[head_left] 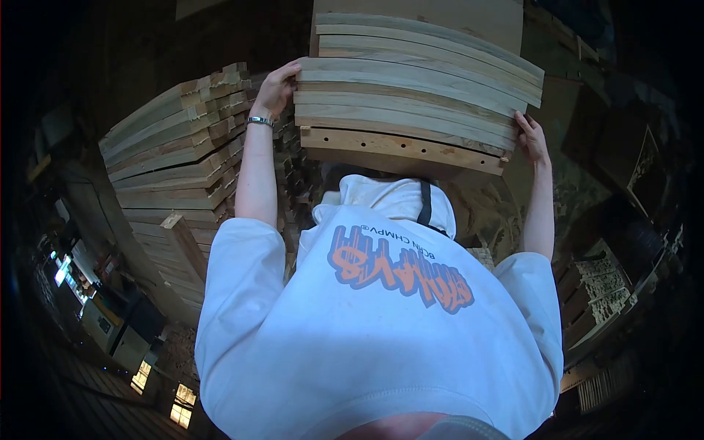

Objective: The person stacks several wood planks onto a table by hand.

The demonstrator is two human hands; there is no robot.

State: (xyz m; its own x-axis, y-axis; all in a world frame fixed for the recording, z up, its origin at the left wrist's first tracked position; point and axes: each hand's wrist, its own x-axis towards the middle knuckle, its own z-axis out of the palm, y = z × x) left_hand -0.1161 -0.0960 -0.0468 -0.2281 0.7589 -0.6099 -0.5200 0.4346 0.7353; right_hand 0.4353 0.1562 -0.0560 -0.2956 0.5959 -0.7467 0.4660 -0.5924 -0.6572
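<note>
A row of light wooden boards [411,92] lies crosswise in front of me, side by side. At their left end is my left hand [276,91], with a watch on the wrist and its fingers on the corner of a board. My right hand [533,138] grips the right end, fingertips against the board edge. The boards are held between both hands. Nearest my body, below these boards, is a wooden piece with several dark holes [403,146]. More boards [433,40] lie just beyond the held ones.
A tall stack of boards [169,158] with rough, jagged ends stands to the left, and a short wooden block [183,246] leans against it. A flat panel [418,9] extends beyond the boards. Stacked wood pieces [603,282] are at the lower right.
</note>
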